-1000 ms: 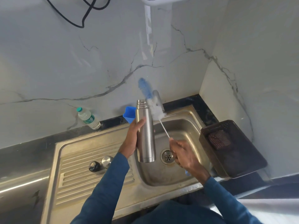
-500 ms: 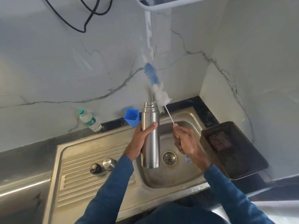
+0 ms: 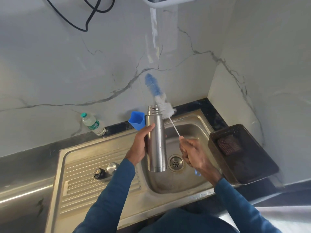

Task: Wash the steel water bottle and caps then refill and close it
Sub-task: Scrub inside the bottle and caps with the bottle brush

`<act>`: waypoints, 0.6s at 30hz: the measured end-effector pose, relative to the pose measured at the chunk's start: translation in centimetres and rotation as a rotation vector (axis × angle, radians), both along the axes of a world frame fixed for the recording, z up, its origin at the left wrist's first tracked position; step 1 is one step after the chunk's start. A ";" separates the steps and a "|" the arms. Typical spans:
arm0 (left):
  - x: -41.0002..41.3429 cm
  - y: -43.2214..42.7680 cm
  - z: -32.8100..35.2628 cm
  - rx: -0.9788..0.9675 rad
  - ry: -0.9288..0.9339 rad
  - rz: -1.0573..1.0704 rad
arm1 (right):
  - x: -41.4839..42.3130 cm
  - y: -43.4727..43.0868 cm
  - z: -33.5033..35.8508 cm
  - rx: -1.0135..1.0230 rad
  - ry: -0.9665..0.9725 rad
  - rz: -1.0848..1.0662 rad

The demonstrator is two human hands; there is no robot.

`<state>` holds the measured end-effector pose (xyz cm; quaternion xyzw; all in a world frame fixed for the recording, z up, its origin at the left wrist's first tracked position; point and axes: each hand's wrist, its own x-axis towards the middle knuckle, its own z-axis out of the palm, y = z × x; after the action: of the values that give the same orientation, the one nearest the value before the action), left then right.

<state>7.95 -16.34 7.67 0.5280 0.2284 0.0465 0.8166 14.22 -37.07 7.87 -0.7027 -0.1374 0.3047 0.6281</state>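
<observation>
Left hand (image 3: 140, 145) grips the uncapped steel bottle (image 3: 155, 140) upright over the sink (image 3: 198, 121), right hand (image 3: 191, 151) clasps the brush (image 3: 159, 98) outside its mouth; caps (image 3: 106, 170), rinsing, refilling apparently remain.

Bottle (image 3: 155, 140) over sink (image 3: 193, 130) — caps (image 3: 106, 170) left

This is a home kitchen, at the washing-up corner. A stainless steel sink (image 3: 193, 125) with a round drain (image 3: 176, 163) and a ribbed draining board (image 3: 80, 182) is set into a dark stone surface (image 3: 25, 157). Grey-veined marble-look wall panels (image 3: 67, 64) meet in a corner behind it. A small plastic water bottle (image 3: 93, 122), a blue cup (image 3: 137, 120) and a dark tray (image 3: 249, 167) holding a scrub pad (image 3: 228, 146) stand around the basin.
</observation>
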 end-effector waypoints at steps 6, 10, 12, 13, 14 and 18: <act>0.0 -0.5 0.8 0.092 0.003 0.008 | 0.8 1.7 0.9 -0.009 -0.009 0.030; -0.2 0.1 1.0 0.081 0.007 0.025 | -1.1 0.0 -1.1 -0.013 0.050 0.071; -0.4 0.2 0.9 0.029 0.006 0.046 | -1.8 -1.0 -2.0 -0.022 0.062 0.081; -0.4 0.2 0.7 0.013 0.007 0.054 | -1.9 -1.4 -2.4 -0.024 0.070 0.075; -0.4 0.1 0.5 0.008 0.010 0.059 | -1.8 -1.6 -2.5 -0.026 0.071 0.067; -0.5 -0.5 -0.1 0.006 -0.006 0.050 | -0.4 -1.0 -1.3 -0.029 0.034 0.033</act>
<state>7.48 -16.84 7.54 0.5246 0.2389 0.0692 0.8142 13.85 -38.03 6.59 -0.7040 -0.1340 0.3290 0.6150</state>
